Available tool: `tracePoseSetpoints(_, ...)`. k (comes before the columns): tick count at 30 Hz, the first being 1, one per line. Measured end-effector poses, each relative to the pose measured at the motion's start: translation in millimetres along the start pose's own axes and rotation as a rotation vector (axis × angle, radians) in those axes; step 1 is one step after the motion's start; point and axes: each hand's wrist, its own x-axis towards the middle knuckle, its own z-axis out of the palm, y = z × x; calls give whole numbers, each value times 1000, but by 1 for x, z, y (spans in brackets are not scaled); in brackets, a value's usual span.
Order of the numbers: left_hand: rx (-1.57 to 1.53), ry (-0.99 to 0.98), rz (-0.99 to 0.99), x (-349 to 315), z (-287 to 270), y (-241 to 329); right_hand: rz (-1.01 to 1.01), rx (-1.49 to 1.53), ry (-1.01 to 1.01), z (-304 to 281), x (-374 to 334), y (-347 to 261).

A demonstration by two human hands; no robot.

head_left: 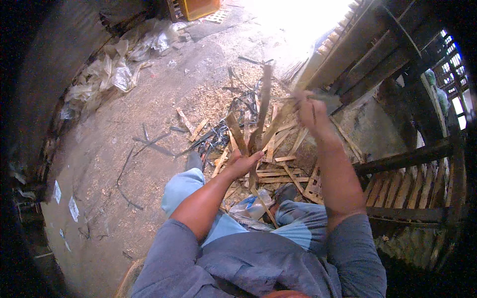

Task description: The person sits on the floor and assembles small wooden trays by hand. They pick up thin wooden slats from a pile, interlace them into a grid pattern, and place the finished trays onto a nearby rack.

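Observation:
My left hand [243, 162] is closed around the lower ends of a fan of thin wooden strips [262, 107] that stick up and away from me. My right hand [309, 110] is raised higher and to the right, gripping the upper part of one long strip [280, 119] from that bundle; motion blur hides its fingers. Under both hands lies a pile of loose wooden slats [283, 169] on the ground between my knees. A clear plastic bottle [254, 204] rests on my lap.
Sawdust and dark straps [243, 99] litter the concrete floor ahead. Crumpled plastic sheeting [117, 67] lies at the left wall. A wooden crate frame [407, 188] stands at my right, stacked timber [367, 44] behind it. A yellow crate [198, 7] sits far back.

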Motion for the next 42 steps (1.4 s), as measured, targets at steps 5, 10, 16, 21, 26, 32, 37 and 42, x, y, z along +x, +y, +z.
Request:
tracePoseSetpoints(5,-38,-71,61,10,-13,-46,455,-64,-229,-72,44,-92)
tracePoseSetpoints(10,192,-233,246,-3,-5,-13,110,866,425,-165,87,-31)
tracePoseSetpoints(16,-210,-37,-171,32,-6,-77,-82,854,1013,-260,107,-28)
tracePoseSetpoints(21,-854,-231,-248,11,-11,-26,321,694,327,-215,49,56)
tracePoseSetpoints(26,-903,-219,-158,2,-16,-15,716,113,-266,-39,-47,13)
tracePoseSetpoints(32,-327,-301,-26,2,-14,-27,794,822,-457,92,-101,-51)
tracePoseSetpoints(37,-841,-267,-242,9,-13,-29,800,1269,-237,82,-91,-53)
tracePoseSetpoints(42,-902,-71,-45,23,-24,-34,533,1056,149,23,-50,-33)
